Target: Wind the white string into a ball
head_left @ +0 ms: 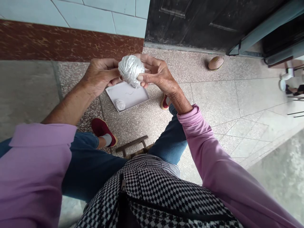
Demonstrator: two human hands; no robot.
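A large ball of shiny white string (130, 67) is held up in front of me between both hands. My left hand (101, 74) has its fingers closed against the ball's left side, their tips partly hidden behind it. On the other side my right hand (159, 75) grips the ball, thumb pressed on the near lower face and fingers curled around the back. Below the hands a shallow white box (139, 97) lies on the floor. Inside it, at the near left corner, rests a smaller ball of white string (120, 104), and a thin dark strand lies farther in.
My legs stand on either side of a low wooden stool (131, 144). A tiled wall (95, 15) and a dark door (190, 25) rise ahead. A rounded pinkish object (216, 63) sits on the speckled floor (213, 90) near the door.
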